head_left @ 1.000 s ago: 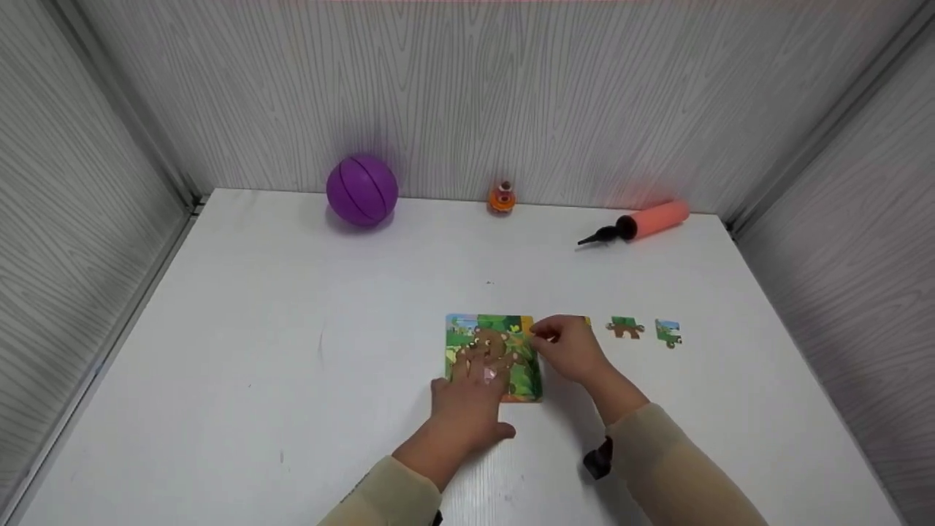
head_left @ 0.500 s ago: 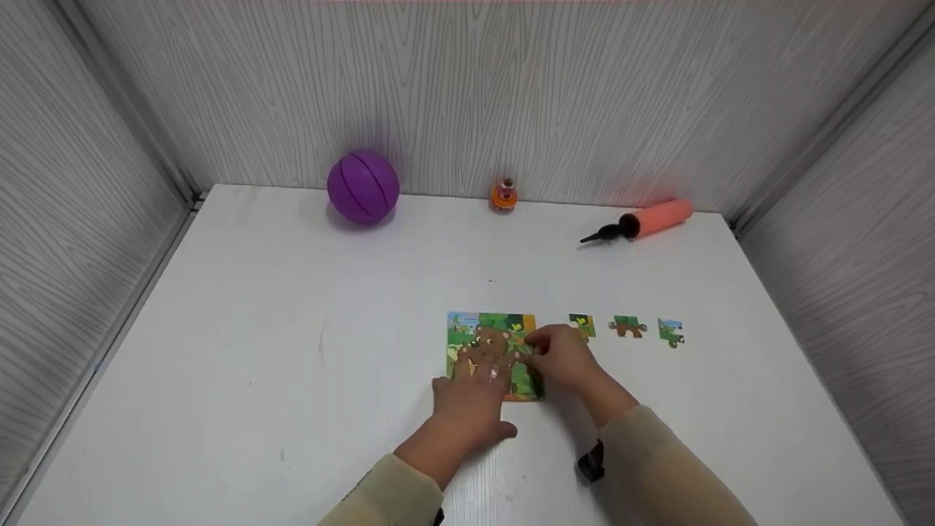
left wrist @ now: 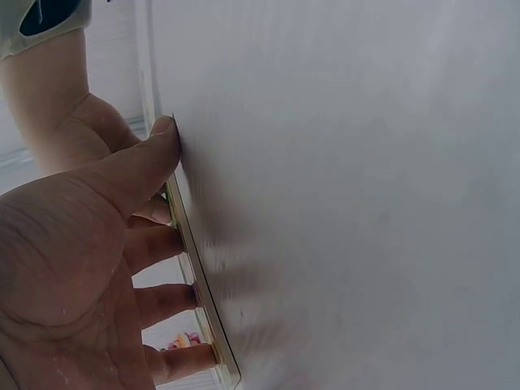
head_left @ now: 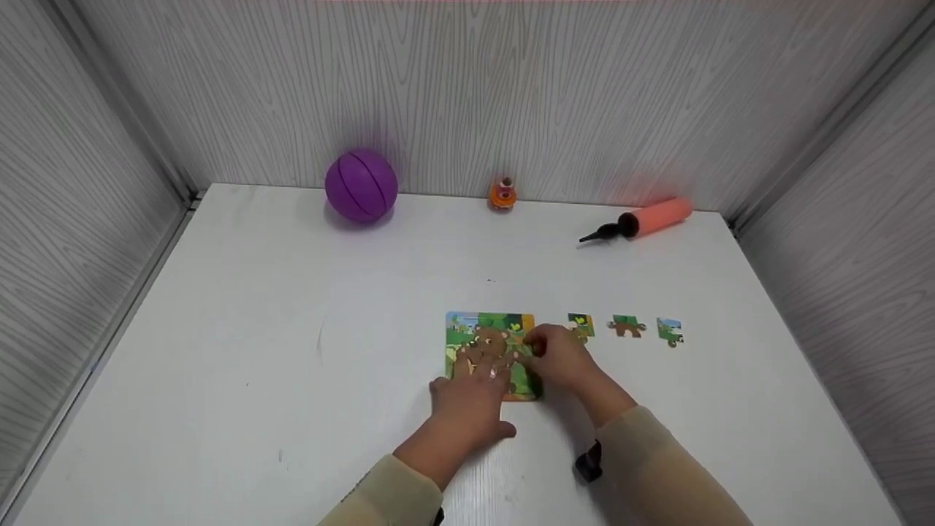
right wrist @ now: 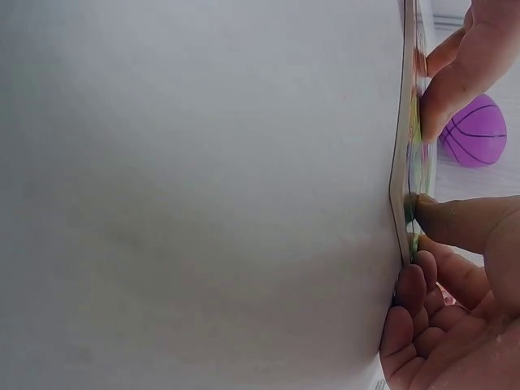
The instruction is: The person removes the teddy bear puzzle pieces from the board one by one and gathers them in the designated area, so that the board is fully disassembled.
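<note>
A square jigsaw puzzle (head_left: 500,321) with a brown bear on green lies flat on the white table. My left hand (head_left: 467,409) rests on its lower left part, fingers spread; the left wrist view shows those fingertips along the puzzle's edge (left wrist: 210,305). At the right side, my right hand (head_left: 564,359) pinches a green puzzle piece (right wrist: 411,213) with thumb and index finger, low over the puzzle. Its other fingers curl beside the edge in the right wrist view. The piece is mostly hidden by the fingertips.
Right of the puzzle three loose pieces lie in a row: one with a yellow bird (head_left: 581,321), a brown and green one (head_left: 627,326) and a sky-blue and green one (head_left: 669,330). Along the back stand a purple ball (head_left: 361,185), a small orange toy (head_left: 502,196) and an orange-red hand pump (head_left: 661,217).
My right hand has moved slightly down along the puzzle's right side, uncovering the loose piece with the yellow bird. My left hand has stayed in place.
</note>
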Motion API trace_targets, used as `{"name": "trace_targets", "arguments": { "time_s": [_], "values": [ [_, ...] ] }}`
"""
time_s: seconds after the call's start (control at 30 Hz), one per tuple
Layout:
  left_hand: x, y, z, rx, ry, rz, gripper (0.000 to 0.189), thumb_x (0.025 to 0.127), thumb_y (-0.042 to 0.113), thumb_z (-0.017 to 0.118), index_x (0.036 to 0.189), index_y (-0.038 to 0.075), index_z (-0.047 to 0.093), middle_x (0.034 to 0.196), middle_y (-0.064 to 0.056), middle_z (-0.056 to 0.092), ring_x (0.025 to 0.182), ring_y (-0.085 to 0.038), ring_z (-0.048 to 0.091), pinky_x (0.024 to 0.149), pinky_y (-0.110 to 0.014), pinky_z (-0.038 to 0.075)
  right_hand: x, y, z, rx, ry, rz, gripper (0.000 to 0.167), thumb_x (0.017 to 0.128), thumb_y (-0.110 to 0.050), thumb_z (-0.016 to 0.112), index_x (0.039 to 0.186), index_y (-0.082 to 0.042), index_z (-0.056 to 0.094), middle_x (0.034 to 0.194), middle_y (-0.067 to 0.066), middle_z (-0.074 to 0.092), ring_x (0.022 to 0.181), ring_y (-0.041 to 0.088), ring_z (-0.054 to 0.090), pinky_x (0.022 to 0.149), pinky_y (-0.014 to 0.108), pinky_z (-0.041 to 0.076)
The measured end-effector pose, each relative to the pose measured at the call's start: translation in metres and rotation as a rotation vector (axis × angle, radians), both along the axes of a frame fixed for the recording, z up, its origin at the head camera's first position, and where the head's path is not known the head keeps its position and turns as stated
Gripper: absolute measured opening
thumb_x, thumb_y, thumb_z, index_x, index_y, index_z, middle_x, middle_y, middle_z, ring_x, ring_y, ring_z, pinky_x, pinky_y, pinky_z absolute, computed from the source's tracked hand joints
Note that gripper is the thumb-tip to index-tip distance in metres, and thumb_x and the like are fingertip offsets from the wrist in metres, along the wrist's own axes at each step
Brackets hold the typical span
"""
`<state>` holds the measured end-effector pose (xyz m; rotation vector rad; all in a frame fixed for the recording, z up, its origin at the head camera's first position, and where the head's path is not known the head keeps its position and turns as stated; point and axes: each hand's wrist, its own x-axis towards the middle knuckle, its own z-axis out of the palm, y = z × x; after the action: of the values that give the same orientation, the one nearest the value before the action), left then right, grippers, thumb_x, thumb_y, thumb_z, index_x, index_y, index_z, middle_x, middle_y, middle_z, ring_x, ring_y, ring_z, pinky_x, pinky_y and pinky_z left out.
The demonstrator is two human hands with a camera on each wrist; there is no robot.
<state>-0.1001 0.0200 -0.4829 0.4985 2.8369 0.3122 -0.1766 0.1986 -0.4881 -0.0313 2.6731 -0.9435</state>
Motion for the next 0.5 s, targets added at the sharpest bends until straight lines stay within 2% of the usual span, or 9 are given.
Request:
{"name": "trace_targets", "arguments": {
  "time_s": [0.27,0.5],
  "values": [
    [0.0013,0.0006,-0.0005,0.008,0.023,0.004,0.099,0.082,0.059,0.086,0.163,0.019,0.046,0.174,-0.009,0.026,0.157,-0.043,0.023,0.088,-0.071,0.051,0.0014,-0.0025,-0.0018,0.005,0.014,-0.012,0.025,0.097,-0.009,0.076,0.121,-0.002,0.069,0.104,0.008,0.064,0.094,0.023,0.059,0.084,0.042,0.053],
    [0.0015,0.0003,-0.0002,0.018,-0.01,0.015,0.092,0.083,0.057,0.086,0.159,0.019,0.051,0.174,-0.01,0.027,0.157,-0.043,0.022,0.091,-0.071,0.048,0.0042,-0.0055,-0.003,0.007,0.028,-0.034,0.026,0.097,-0.011,0.076,0.12,-0.002,0.068,0.108,0.009,0.066,0.099,0.024,0.06,0.09,0.045,0.053]
  ]
}}
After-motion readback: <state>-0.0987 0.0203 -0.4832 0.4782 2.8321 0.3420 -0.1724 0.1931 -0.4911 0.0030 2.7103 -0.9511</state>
